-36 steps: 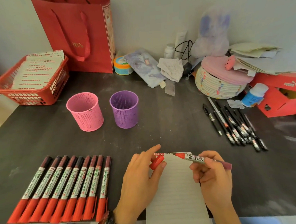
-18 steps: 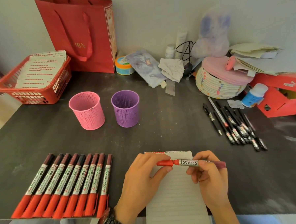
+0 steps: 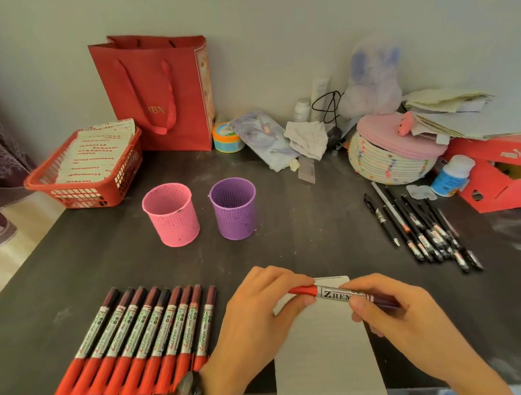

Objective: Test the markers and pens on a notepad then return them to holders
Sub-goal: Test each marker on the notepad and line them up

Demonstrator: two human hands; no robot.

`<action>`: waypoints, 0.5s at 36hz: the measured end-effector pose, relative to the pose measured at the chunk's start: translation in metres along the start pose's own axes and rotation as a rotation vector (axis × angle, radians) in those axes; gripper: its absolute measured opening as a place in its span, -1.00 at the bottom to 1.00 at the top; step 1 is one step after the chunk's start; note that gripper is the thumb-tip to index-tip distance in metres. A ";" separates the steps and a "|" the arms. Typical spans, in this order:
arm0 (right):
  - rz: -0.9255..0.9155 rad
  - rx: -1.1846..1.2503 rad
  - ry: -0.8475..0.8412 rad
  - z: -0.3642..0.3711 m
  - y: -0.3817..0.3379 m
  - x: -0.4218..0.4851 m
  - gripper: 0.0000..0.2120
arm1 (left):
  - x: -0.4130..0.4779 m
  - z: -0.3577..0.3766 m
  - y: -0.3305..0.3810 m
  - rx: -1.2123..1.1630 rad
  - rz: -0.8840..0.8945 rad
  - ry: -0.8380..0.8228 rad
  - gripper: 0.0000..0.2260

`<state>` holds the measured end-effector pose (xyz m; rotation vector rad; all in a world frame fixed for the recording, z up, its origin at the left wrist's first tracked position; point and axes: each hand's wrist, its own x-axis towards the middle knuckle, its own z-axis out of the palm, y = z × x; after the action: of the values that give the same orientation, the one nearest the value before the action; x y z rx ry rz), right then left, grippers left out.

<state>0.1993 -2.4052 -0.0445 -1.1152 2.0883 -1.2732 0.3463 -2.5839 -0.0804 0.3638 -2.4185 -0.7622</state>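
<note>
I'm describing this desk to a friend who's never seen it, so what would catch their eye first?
Front and centre, the left hand and right hand both grip a red marker over a white notepad. To their left lies a neat row of markers with red caps; further back stand a pink cup and a purple cup side by side.

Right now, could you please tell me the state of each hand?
Left hand: closed, pinching the red cap end of the marker.
Right hand: closed, holding the same marker's barrel.
</note>
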 end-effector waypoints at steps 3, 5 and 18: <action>-0.022 -0.006 0.035 0.003 -0.011 -0.003 -0.72 | 0.005 -0.014 0.005 -0.064 0.013 0.015 -0.75; -0.013 0.142 0.097 0.012 -0.017 -0.003 -0.73 | 0.010 -0.025 0.011 -0.341 -0.065 -0.001 -0.64; 0.340 0.527 0.264 0.115 -0.044 -0.024 -0.79 | 0.033 -0.041 0.033 -1.681 -0.648 0.449 -0.61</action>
<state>0.3127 -2.4559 -0.0614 -0.3648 1.8383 -1.7182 0.3413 -2.5888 -0.0182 0.4684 -0.6230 -2.2629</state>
